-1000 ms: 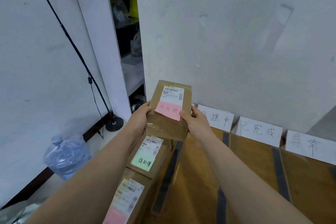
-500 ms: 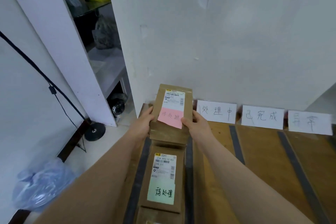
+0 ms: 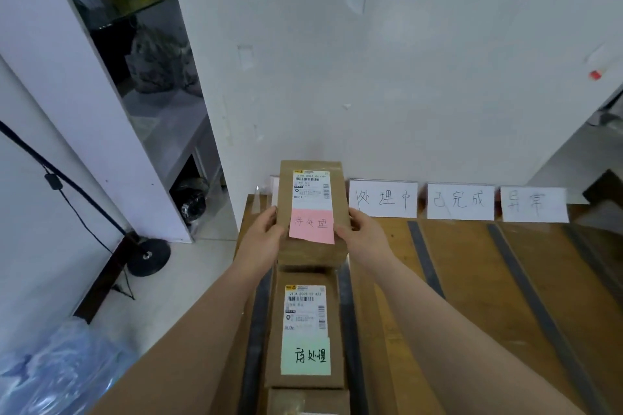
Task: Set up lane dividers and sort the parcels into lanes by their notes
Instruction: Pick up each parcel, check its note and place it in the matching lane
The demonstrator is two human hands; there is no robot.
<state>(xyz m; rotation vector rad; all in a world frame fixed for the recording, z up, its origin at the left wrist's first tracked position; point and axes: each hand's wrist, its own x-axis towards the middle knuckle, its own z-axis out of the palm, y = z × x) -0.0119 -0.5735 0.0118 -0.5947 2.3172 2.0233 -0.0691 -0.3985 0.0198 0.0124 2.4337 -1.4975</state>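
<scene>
Fingers (image 3: 270, 216) still round pink-noted parcel (image 3: 313, 186)

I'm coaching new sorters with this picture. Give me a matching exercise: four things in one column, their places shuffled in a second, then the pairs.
Things
1. parcel with the pink note
2. parcel with the green note
3. 已完成 sign
4. black lamp base

Places
A. on the floor, at the left
B. held between left hand and right hand
C. lying flat between two dividers
D. propped against the wall, between other signs

Pairs: 1-B, 2-C, 3-D, 4-A
</scene>
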